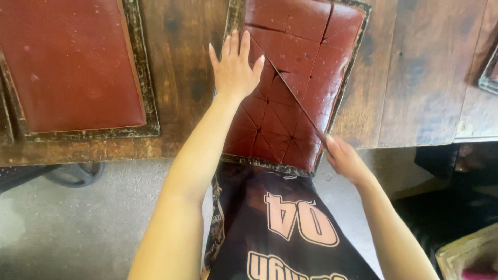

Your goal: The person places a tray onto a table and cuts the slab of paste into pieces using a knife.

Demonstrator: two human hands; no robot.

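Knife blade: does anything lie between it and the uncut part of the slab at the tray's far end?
Nothing visible does. The knife blade rests diagonally on the red-brown slab, held by the right hand; the left hand lies flat beside it at the tray's left edge.

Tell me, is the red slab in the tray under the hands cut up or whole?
Cut up: the red slab shows crossing lines dividing it into pieces.

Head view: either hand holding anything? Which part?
The right hand grips a long thin blade at its near end, the blade laid diagonally across the cut red-brown slab. The left hand holds nothing; it lies flat on the slab by the tray's edge.
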